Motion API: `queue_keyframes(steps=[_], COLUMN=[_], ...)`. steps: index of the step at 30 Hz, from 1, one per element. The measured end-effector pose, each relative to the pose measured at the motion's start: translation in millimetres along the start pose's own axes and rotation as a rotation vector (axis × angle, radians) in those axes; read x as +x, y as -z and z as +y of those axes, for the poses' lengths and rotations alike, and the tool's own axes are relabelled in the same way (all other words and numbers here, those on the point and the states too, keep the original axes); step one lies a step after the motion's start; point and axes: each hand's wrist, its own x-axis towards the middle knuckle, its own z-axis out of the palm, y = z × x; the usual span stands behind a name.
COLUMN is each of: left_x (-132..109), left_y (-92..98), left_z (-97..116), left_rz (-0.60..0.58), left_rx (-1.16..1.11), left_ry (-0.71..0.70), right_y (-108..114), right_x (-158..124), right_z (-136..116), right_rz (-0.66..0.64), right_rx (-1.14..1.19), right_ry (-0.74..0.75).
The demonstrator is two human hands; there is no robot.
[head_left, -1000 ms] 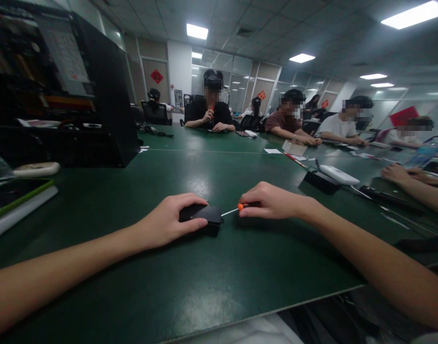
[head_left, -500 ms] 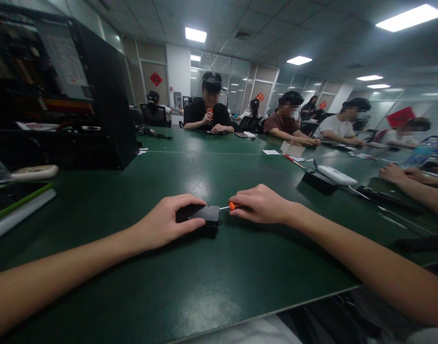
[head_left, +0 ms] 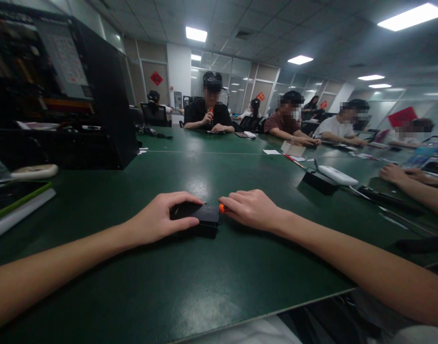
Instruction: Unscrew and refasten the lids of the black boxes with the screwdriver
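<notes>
A small black box-shaped device [head_left: 208, 217] rests on the green table [head_left: 204, 282] in front of me. My left hand [head_left: 165, 217] grips it from the left, thumb along the near side and fingers over the far side. On the other side, my right hand [head_left: 252, 210] pinches the orange handle of a screwdriver [head_left: 222, 208]. The handle's front end is close against the right end of the black device. None of the metal shaft shows now, and most of the handle is hidden by my fingers.
An opened computer case [head_left: 107, 95] stands at the left, with a green-edged tablet-like item [head_left: 21, 200] nearer me. Right of my hands lie a white device with a cable [head_left: 336, 175] and a black box [head_left: 317, 182]. A neighbour's hands [head_left: 394, 173] rest at far right; other people sit across.
My right hand has moved left with the screwdriver, and the shaft visible before is now out of sight. My left hand has shifted slightly left along the black device.
</notes>
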Motion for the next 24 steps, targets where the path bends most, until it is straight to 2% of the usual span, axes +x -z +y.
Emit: queue_keyframes(steps=[5,13,17,24], left_x=[-1.2,-0.9,-1.9,-10.6], left_y=[2.0,3.1,4.0,8.3], left_z=[-2.2,-2.8,-4.2,-6.3], left_rz=[0.069,0.043,0.023,0.028], left_rx=[-0.001,0.02,0.026,0.009], left_ry=[-0.019,-0.067,-0.009,0.103], right_y=[-1.9,-0.7,0.8,0.2], right_x=[-2.8,2.8,7.7,11.7], right_z=[9.3,2.8,-3.8,-5.5], right_rz=[-0.003,-0.069,-0.091,-0.227], right_rx=[-0.053,0.014,0.042,0.153], right_ry=[0.024,-0.074,-0.116,-0.18])
